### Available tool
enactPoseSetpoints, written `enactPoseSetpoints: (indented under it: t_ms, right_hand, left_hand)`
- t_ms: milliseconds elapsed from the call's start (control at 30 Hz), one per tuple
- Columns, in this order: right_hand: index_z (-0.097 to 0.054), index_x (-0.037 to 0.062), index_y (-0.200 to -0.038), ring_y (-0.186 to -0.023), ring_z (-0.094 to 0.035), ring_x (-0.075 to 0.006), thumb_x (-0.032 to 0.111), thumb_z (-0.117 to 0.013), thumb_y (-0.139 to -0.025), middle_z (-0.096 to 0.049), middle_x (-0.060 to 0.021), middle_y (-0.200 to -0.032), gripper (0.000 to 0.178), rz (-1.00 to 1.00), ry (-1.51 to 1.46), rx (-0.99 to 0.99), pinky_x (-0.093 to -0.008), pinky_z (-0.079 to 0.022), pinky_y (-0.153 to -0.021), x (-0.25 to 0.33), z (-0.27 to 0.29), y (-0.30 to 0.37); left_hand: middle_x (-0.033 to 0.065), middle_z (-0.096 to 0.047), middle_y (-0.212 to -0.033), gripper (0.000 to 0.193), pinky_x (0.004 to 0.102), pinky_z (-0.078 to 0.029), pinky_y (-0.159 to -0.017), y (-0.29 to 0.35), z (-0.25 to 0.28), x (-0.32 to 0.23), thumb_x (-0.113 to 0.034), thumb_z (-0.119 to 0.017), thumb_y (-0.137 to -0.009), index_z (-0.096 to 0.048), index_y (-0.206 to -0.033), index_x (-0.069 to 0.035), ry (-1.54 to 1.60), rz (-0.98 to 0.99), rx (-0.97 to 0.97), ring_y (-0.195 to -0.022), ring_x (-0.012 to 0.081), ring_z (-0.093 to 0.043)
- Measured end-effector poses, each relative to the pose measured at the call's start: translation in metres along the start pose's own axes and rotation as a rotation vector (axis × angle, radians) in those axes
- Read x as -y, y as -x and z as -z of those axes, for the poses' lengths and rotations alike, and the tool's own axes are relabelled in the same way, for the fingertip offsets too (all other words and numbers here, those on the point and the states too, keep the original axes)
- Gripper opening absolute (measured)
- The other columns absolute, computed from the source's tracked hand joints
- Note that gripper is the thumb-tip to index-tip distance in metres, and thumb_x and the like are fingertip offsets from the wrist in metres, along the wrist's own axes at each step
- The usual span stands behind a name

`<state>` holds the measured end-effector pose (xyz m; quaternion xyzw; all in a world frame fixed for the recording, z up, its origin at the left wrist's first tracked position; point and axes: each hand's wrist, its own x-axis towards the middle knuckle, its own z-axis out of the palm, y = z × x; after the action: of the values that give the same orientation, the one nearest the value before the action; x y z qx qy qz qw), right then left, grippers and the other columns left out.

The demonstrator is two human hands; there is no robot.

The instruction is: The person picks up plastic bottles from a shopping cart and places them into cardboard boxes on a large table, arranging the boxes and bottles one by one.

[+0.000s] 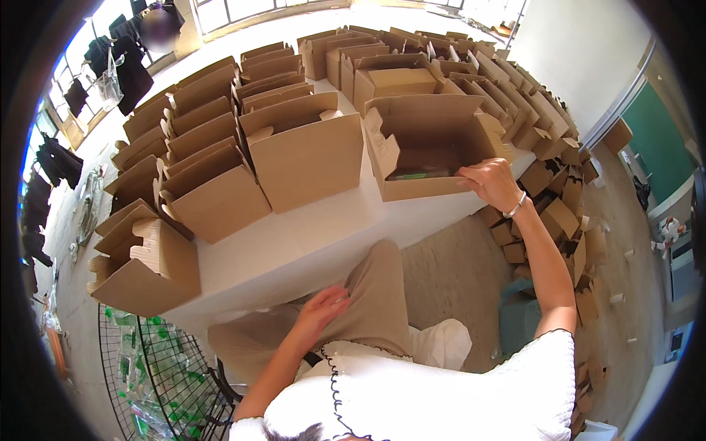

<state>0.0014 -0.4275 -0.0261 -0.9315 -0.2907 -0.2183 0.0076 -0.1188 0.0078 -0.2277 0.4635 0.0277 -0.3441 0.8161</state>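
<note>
An open cardboard box [430,189] stands at the table's near edge, right of the middle. Its flaps are up, and something green and clear lies on its bottom, too small to name. My right hand [491,184] pinches the top of the box's near wall at its right end, with the arm stretched forward. Low over my lap, beside my raised knee, is my left hand [323,307]; its fingers are loosely extended and nothing shows in them. Another upright cardboard box [305,162] stands just left of the gripped one.
Rows of open cardboard boxes [213,191] cover most of the white table [287,250]. A black wire basket [158,367] with green-capped clear bottles stands at lower left. Loose cardboard boxes [562,217] pile up on the floor at right, near a blue-grey bin [518,316].
</note>
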Motion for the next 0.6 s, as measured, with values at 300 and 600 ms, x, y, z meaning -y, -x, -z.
enactPoseSetpoints:
  t_ms: [300,600]
  right_hand:
    - [-0.072,0.0051,-0.101,-0.088,-0.067,-0.0306,0.023,-0.074,-0.082,-0.072,-0.0132,-0.089,0.026,-0.091,-0.114,0.255,-0.0414,-0.051,-0.078,-0.081,-0.059,-0.023]
    - [-0.069,0.0043,-0.113,-0.107,-0.063,-0.0312,0.016,-0.079,-0.073,-0.07,-0.0126,-0.106,0.042,-0.385,-0.123,0.437,-0.0406,-0.049,-0.093,-0.073,-0.071,-0.04]
  left_hand:
    - [0.0187,-0.05,-0.145,0.056,0.0394,-0.046,-0.108,0.056,0.049,0.016,-0.01,-0.064,-0.092,-0.044,-0.143,0.001,0.085,-0.086,-0.311,-0.129,0.0303,-0.054]
    - [0.0178,-0.051,-0.143,0.052,0.0394,-0.045,-0.108,0.049,0.046,0.032,-0.009,-0.062,-0.094,-0.046,-0.142,0.001,0.11,-0.106,-0.311,-0.128,0.0307,-0.054]
